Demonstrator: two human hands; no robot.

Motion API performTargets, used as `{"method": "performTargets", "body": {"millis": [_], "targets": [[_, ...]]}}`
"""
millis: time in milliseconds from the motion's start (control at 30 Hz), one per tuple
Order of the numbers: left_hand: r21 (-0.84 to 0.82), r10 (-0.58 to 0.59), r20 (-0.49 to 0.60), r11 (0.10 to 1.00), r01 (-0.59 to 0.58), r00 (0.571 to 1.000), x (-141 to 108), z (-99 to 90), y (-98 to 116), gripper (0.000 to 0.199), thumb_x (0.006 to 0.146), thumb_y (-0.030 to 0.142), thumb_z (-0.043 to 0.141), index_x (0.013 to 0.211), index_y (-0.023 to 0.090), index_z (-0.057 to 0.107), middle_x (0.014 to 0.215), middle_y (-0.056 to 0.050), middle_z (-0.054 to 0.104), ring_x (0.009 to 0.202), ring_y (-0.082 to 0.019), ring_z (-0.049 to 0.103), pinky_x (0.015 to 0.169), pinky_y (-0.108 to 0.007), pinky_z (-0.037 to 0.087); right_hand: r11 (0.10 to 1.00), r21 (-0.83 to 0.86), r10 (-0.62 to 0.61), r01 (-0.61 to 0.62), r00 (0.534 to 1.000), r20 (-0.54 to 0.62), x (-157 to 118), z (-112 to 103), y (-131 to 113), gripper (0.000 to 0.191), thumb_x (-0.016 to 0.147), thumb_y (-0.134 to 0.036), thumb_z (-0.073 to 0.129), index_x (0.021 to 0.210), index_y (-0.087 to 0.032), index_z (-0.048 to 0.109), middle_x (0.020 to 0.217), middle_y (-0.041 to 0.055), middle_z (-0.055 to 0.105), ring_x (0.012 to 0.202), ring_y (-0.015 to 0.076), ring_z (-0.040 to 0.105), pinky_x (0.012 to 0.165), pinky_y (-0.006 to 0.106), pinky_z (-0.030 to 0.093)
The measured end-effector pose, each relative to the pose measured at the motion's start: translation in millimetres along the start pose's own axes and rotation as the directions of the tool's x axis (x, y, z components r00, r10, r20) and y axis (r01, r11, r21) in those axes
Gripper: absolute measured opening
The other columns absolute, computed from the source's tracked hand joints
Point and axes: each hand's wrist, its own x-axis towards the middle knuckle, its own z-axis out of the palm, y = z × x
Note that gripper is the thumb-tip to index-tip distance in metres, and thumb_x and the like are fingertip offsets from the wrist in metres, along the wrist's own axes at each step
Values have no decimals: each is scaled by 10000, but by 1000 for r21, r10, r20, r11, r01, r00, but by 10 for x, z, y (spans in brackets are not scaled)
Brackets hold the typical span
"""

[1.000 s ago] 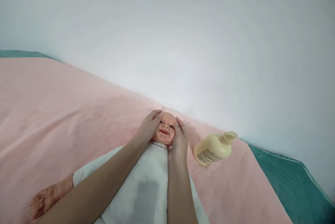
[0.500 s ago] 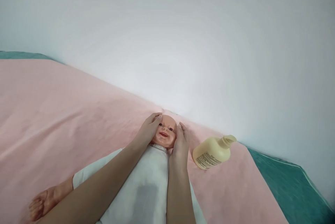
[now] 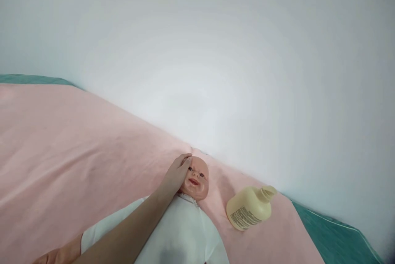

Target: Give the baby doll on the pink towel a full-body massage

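A baby doll (image 3: 197, 179) in a white garment lies on its back on a pink cloth (image 3: 77, 140), its head toward the wall. Against the left side of the doll's head rests my left hand (image 3: 177, 173), fingers stretched along it and lying flat, not wrapped round. My left forearm crosses the doll's left-hand sleeve and partly hides it. My right hand is out of the picture. To the right of the doll's head stands a pale yellow pump bottle (image 3: 249, 208) with printed text on its side.
A plain white wall (image 3: 197, 50) rises right behind the pink cloth. Green fabric (image 3: 333, 231) shows past the cloth at the right, with another strip of it at the far left edge.
My right hand has left the doll's head and gone out of view. My left hand stays on the head. The view has tilted up, so everything sits lower.
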Motion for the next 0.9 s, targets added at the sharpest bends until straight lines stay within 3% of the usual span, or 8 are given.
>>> {"method": "performTargets", "body": {"millis": [167,267,367,467,533,600,700,900], "targets": [[-11,-15,14,1000,15,1000,-16,-4,11,367,848,412,509,1132,194,589,1207,-107,619,1144,-247,560,981,-358,414,980,90,192,-175,951,-243,83,-163,-8,194,346,-497,452,534,-530,485,955,-46,718,1408,57,143,1082,352,301],[-11,-26,14,1000,26,1000,-27,-1,17,360,842,408,515,1126,200,589,1193,-99,624,1123,-243,570,969,-353,420,956,232,225,-180,957,-184,99,-250,5,201,350,-478,481,538,-544,506,958,-53,717,1405,57,139,1054,370,351],[-15,-6,0,1000,6,1000,-16,4,5,349,839,395,514,1114,194,591,1179,-100,627,1117,-242,571,969,-353,420,904,313,200,-292,934,295,118,-315,87,254,394,-547,508,635,-559,587,981,-79,708,1400,111,188,1048,418,380],[-17,11,16,1000,-10,1000,-6,10,0,350,852,381,495,1131,186,575,1177,-104,625,1119,-243,569,968,-357,420,734,407,98,-543,678,728,101,-302,142,342,491,-604,475,798,-557,619,1006,-123,696,1369,126,283,1068,366,386],[-19,8,20,1000,-8,1000,-6,13,3,349,855,373,491,1136,182,569,1179,-107,623,1121,-245,567,968,-357,421,514,687,104,-513,833,544,50,-231,104,366,551,-567,416,873,-574,591,993,-112,704,1335,101,337,1023,303,436],[-21,0,16,1000,0,1000,-8,15,5,349,851,371,494,1135,182,570,1181,-106,625,1125,-245,567,968,-354,422,483,851,280,-207,957,74,-26,-138,-12,458,548,-539,353,962,-618,534,1013,-120,697,1313,94,371,976,325,491],[-16,0,15,1000,0,1000,0,15,-3,353,847,371,494,1136,186,575,1198,-101,622,1144,-243,559,980,-349,415,782,622,316,-39,885,-343,-160,-41,-269,582,459,-589,333,1018,-664,475,1090,-148,663,1338,138,342,954,453,513],[18,18,17,1000,-18,1000,27,10,-12,356,849,350,477,1140,168,574,1169,-104,638,1126,-243,572,977,-347,418,963,261,158,-69,928,-337,-370,-91,-561,656,330,-609,376,971,-672,495,1100,-105,665,1366,173,299,886,526,510]]}}
